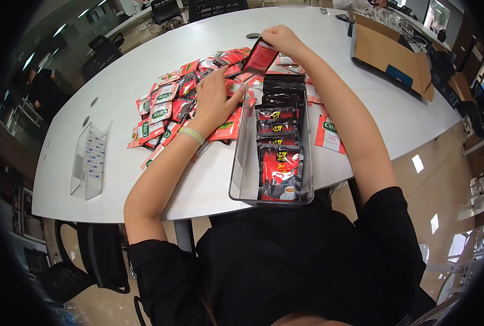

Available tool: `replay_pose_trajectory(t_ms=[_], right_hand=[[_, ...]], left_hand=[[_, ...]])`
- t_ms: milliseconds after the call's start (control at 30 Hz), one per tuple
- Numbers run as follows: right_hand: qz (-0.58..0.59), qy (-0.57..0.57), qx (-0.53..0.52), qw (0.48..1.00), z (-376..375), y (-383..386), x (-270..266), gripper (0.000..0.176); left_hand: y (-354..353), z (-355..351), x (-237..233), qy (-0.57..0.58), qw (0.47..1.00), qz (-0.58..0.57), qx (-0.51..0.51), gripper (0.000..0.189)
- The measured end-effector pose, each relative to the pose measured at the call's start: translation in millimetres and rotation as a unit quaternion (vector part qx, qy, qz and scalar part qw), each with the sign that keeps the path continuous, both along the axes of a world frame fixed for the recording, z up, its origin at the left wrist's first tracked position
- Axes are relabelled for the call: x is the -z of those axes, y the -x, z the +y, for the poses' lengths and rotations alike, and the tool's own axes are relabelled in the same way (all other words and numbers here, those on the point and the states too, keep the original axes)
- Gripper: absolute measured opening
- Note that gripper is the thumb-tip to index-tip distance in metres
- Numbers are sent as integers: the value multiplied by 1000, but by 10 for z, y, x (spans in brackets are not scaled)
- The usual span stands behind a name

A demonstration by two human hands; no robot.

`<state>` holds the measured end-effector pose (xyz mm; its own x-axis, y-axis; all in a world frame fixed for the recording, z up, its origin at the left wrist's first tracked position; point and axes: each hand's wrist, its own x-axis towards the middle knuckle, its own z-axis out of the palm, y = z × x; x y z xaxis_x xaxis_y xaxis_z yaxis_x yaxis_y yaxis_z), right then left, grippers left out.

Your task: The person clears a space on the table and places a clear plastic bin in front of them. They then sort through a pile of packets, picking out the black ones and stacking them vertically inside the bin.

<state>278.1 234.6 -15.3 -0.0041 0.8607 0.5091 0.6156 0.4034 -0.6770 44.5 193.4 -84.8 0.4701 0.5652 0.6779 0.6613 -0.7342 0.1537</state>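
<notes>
My right hand (283,41) pinches a red and black coffee sachet (262,57) by its top edge, beyond the far end of a clear plastic bin (244,157). Inside the bin stands a row of G7 coffee sachets (281,168), overlapping one another, the nearest showing a cup. My left hand (214,96) lies over the right part of a heap of mixed sachets, fingers stretched and thumb apart, its fingertips close to the raised sachet. Red Cozy tea sachets (161,112) and dark coffee sachets (188,85) make up that heap.
A lone Cozy sachet (329,133) lies right of the bin, beside my forearm. Another clear bin (93,163) with blue-printed packets sits at the left. An open cardboard box (386,51) stands at the back right of the white table (127,187). A person (46,89) is at far left.
</notes>
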Motion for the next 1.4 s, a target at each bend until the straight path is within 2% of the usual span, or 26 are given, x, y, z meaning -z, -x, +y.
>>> replay_pose_trajectory(t_ms=[100, 167, 233, 300, 400, 467, 500, 567, 700, 800, 867, 900, 967, 1000, 1033, 1100, 1133, 1167, 1200, 1233, 1267, 1300, 1333, 1367, 1400], right_hand=[[101, 127, -255, 953, -26, 97, 4, 23], [103, 153, -256, 949, -105, 178, 3, 22], [170, 133, -357, 909, -122, 221, 34, 22], [142, 160, -366, 906, -106, 213, 30, 21], [182, 174, -374, 892, -127, 221, 44, 21], [271, 248, -390, 844, -234, 195, -19, 23], [270, 247, -391, 845, -261, 181, -43, 23], [266, 295, -354, 847, -304, 173, -78, 33], [237, 202, -315, 896, -166, 217, 65, 30], [302, 201, -304, 881, -100, 241, 111, 22], [353, 188, -294, 868, -42, 271, 192, 17], [352, 189, -295, 868, -36, 286, 229, 17], [395, 200, -334, 832, -29, 304, 297, 16], [394, 201, -334, 832, -33, 312, 305, 16], [393, 195, -323, 839, -37, 319, 311, 17], [391, 182, -300, 851, -7, 312, 353, 22], [389, 184, -300, 851, 40, 292, 399, 22], [245, 108, -227, 937, 79, 271, 443, 27], [90, 27, -145, 985, 106, 246, 486, 33], [89, 27, -147, 985, 111, 205, 542, 33], [-10, 9, -143, 990, 99, 158, 612, 39], [-108, -11, -137, 985, 28, 175, 631, 45], [-108, 57, -153, 981, -105, 210, 611, 50], [-107, 57, -153, 981, -66, 228, 644, 50], [-204, -72, -153, 964, -12, 252, 683, 51]], left_hand=[[-2, 4, 8, 7, 1000, -23, 19, 69], [-2, 13, 7, 22, 999, -16, 21, 70], [-5, -4, 3, 0, 999, -14, 38, 65], [-6, -47, -47, 31, 998, -19, 50, 67], [-16, -148, -148, 91, 993, -28, 76, 74], [-24, -184, -170, 139, 990, -13, 10, 75], [-14, -160, -149, 138, 990, -13, 10, 75], [7, -105, -81, 58, 998, 11, 18, 76], [23, -64, -56, 15, 999, 28, 19, 76], [-1, -69, -69, -37, 999, 14, 27, 74], [-44, -161, -132, 149, 981, -91, 79, 72], [-37, -151, -120, 149, 981, -92, 78, 72], [-38, -102, -98, 115, 952, -181, 219, 75], [-45, -60, -107, 81, 952, -178, 236, 61], [-30, -40, -100, 81, 952, -180, 235, 61], [3, -12, -89, 244, 934, -198, 171, 43], [-7, 32, -60, 219, 937, -227, 148, 31], [-3, 52, -39, 219, 937, -229, 146, 31], [-2, 50, -47, 225, 931, -261, 119, 32], [0, 48, -66, 231, 924, -292, 91, 33], [-2, 144, 12, 231, 904, -340, 115, 34], [0, 169, 23, 230, 905, -340, 113, 34], [4, 190, 36, 237, 900, -349, 112, 34], [8, 208, 54, 243, 895, -357, 111, 34], [15, 198, 39, 243, 895, -357, 111, 34]])
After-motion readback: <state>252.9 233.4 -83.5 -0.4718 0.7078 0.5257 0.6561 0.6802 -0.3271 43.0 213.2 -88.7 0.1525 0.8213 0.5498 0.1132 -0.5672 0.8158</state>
